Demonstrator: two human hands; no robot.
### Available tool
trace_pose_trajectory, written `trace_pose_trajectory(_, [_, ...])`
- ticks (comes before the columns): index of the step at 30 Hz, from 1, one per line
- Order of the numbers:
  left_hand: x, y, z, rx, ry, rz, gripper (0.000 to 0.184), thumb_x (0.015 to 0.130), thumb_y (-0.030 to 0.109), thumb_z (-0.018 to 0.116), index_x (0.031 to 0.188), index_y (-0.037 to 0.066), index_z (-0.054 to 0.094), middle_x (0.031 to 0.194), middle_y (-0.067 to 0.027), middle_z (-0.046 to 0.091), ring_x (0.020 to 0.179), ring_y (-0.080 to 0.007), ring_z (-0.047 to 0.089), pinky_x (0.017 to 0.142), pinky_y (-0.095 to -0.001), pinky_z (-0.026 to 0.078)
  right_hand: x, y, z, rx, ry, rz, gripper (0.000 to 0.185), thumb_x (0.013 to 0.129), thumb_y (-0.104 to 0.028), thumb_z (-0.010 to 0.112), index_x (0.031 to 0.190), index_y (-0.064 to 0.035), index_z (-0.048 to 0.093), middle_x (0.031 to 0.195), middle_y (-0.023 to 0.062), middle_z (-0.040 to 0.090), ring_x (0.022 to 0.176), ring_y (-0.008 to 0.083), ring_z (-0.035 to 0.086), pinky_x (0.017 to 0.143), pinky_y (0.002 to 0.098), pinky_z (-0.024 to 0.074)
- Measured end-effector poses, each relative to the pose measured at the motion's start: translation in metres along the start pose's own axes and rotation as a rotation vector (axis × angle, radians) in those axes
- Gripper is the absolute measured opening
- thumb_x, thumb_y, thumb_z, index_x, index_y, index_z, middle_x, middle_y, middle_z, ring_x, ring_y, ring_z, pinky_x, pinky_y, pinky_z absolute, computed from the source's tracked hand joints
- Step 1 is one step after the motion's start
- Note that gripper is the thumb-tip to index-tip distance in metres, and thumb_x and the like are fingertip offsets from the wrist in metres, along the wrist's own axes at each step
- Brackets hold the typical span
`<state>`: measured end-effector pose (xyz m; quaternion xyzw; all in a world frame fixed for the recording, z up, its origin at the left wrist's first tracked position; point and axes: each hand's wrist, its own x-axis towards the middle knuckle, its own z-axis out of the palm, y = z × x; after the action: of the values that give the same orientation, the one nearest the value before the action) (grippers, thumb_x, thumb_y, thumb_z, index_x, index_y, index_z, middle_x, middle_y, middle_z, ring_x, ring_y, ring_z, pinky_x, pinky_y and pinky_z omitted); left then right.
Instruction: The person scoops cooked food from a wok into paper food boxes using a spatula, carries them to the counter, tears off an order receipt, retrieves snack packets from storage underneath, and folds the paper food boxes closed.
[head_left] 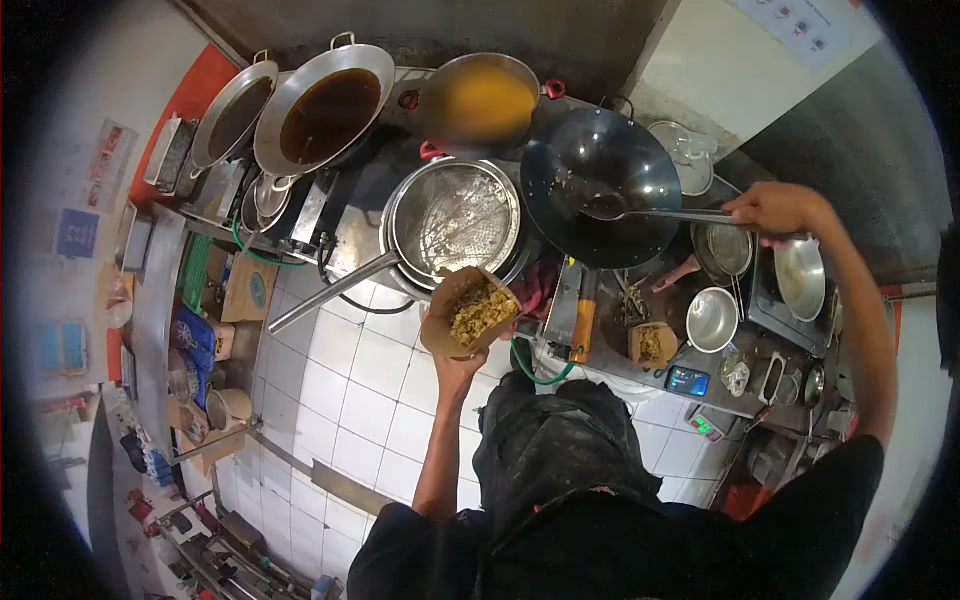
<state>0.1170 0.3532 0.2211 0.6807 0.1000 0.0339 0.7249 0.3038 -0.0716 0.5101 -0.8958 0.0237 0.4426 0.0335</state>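
My left hand [462, 368] is closed around a brown paper food box [440, 332] from below. Its flaps stand open, and yellowish fried rice [482, 318] fills it. My right hand [778, 212] grips the handle of a long metal ladle [680, 214]. The ladle's bowl rests low inside a dark wok [640, 160], where a few food bits cling to the wall. Just behind the paper box sits a large round strainer [455, 215] over a pot, its long handle pointing left.
Two wide pans of dark liquid [330, 115] stand at the back left, beside a pot of orange-yellow contents [490, 100]. On the right counter are a second filled paper box [652, 345], a phone [688, 381], a metal bowl [712, 320] and a small scale [706, 427]. A green hose [545, 378] hangs in front.
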Motion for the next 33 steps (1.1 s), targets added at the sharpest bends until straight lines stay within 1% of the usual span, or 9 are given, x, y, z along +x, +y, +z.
trace_pose_trajectory(5, [0.017, -0.009, 0.008, -0.049, 0.001, 0.062, 0.087, 0.066, 0.012, 0.079, 0.139, 0.006, 0.031, 0.124, -0.0093, 0.049, 0.116, -0.0208, 0.050, 0.098, -0.0358, 0.044, 0.025, -0.005, 0.017, 0.047, -0.214, -0.056, 0.037, 0.103, -0.027, 0.040, 0.132, -0.0117, 0.058, 0.068, 0.0099, 0.065, 0.052, 0.0151, 0.062, 0.047, 0.0300, 0.0527])
trace_pose_trajectory(8, [0.026, -0.025, 0.014, -0.167, 0.000, 0.087, 0.087, 0.068, 0.010, 0.079, 0.139, 0.006, 0.031, 0.126, -0.0095, 0.049, 0.118, -0.0215, 0.050, 0.099, -0.0362, 0.044, 0.087, 0.034, 0.057, -0.181, 0.064, -0.844, 0.039, 0.103, -0.029, 0.040, 0.132, -0.0117, 0.058, 0.067, 0.0094, 0.065, 0.050, 0.0156, 0.061, 0.047, 0.0311, 0.0514])
trace_pose_trajectory(10, [0.032, -0.029, 0.019, -0.210, -0.032, 0.051, 0.088, 0.068, 0.010, 0.080, 0.141, 0.006, 0.030, 0.127, -0.0098, 0.048, 0.118, -0.0218, 0.051, 0.099, -0.0365, 0.045, 0.047, -0.008, 0.061, 0.328, -0.019, -0.132, 0.039, 0.101, -0.029, 0.043, 0.132, -0.0117, 0.058, 0.068, 0.0096, 0.065, 0.051, 0.0171, 0.061, 0.051, 0.0336, 0.0509])
trace_pose_trajectory(14, [0.037, -0.029, 0.026, -0.246, -0.091, 0.034, 0.092, 0.069, 0.003, 0.078, 0.144, 0.008, 0.024, 0.129, -0.0104, 0.046, 0.118, -0.0224, 0.051, 0.099, -0.0378, 0.046, -0.013, 0.019, 0.029, 0.088, 0.222, -0.214, 0.035, 0.098, -0.033, 0.050, 0.107, -0.0055, 0.069, 0.071, 0.0110, 0.067, 0.053, 0.0183, 0.063, 0.056, 0.0366, 0.0525])
trace_pose_trajectory(19, [0.035, -0.015, 0.036, -0.243, -0.153, 0.032, 0.096, 0.066, -0.001, 0.077, 0.143, 0.008, 0.020, 0.131, -0.0111, 0.043, 0.122, -0.0231, 0.049, 0.103, -0.0385, 0.045, -0.040, 0.029, 0.034, -0.090, 0.080, 0.166, 0.037, 0.094, -0.033, 0.057, 0.125, -0.0157, 0.064, 0.081, 0.0150, 0.068, 0.063, 0.0237, 0.067, 0.058, 0.0372, 0.0530])
trace_pose_trajectory(22, [0.028, -0.039, 0.034, -0.221, -0.146, -0.004, 0.100, 0.062, -0.003, 0.078, 0.142, 0.008, 0.018, 0.134, -0.0120, 0.038, 0.126, -0.0237, 0.045, 0.105, -0.0384, 0.045, 0.007, 0.068, 0.104, 0.211, 0.227, 0.063, 0.038, 0.093, -0.028, 0.062, 0.131, -0.0206, 0.061, 0.075, 0.0084, 0.067, 0.058, 0.0112, 0.061, 0.055, 0.0308, 0.0503])
trace_pose_trajectory(24, [0.028, -0.065, 0.029, -0.228, -0.186, 0.019, 0.104, 0.062, -0.004, 0.078, 0.144, 0.009, 0.015, 0.139, -0.0127, 0.032, 0.132, -0.0248, 0.039, 0.107, -0.0401, 0.043, 0.100, 0.124, 0.203, 0.340, 0.566, -0.332, 0.039, 0.094, -0.027, 0.062, 0.133, -0.0224, 0.059, 0.074, 0.0056, 0.065, 0.060, 0.0070, 0.057, 0.057, 0.0280, 0.0480])
trace_pose_trajectory(28, [0.013, -0.045, 0.034, -0.257, -0.133, -0.010, 0.103, 0.063, -0.007, 0.075, 0.144, 0.010, 0.014, 0.139, -0.0123, 0.032, 0.131, -0.0244, 0.039, 0.108, -0.0398, 0.041, 0.139, 0.041, 0.243, 0.723, 0.543, -0.037, 0.041, 0.093, -0.026, 0.063, 0.134, -0.0201, 0.057, 0.109, 0.0185, 0.069, 0.103, 0.0272, 0.067, 0.086, 0.0319, 0.0483])
trace_pose_trajectory(33, [0.008, -0.045, 0.019, -0.151, -0.149, 0.020, 0.103, 0.063, -0.007, 0.074, 0.144, 0.011, 0.014, 0.138, -0.0116, 0.033, 0.131, -0.0241, 0.039, 0.109, -0.0407, 0.040, 0.165, 0.022, 0.279, 0.902, 0.769, -0.163, 0.044, 0.091, -0.033, 0.065, 0.133, -0.0216, 0.058, 0.100, 0.0178, 0.070, 0.094, 0.0234, 0.069, 0.082, 0.0322, 0.0490])
